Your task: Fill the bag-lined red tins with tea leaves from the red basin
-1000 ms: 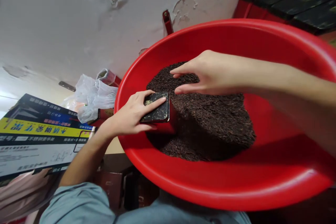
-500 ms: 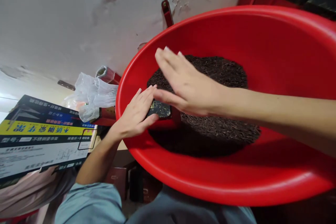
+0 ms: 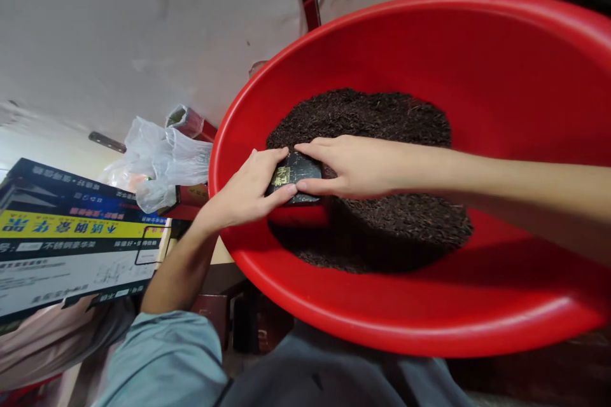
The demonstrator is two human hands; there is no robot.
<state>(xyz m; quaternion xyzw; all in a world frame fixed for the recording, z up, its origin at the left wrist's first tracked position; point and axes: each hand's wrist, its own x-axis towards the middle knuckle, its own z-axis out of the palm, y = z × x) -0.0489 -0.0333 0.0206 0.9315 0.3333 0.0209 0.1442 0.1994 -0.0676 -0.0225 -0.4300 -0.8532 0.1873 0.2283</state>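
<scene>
A big red basin holds a heap of dark, dry, leaf-like bits. Standing in the heap is a red box with a black lid that bears gold characters. My left hand grips the lid's left side, thumb along the near edge and fingers at the far edge. From the right, my right hand holds the same lid, its thumb meeting the left thumb. The box's lower part is in shadow among the dark bits.
Left of the basin lie a clear plastic bag and a printed carton. A metal bracket sticks out from the pale wall. Dark red boxes are below the basin's near rim.
My right hand has come down from above the box onto its lid. My left hand has closed on the lid's left side. The view has shifted slightly.
</scene>
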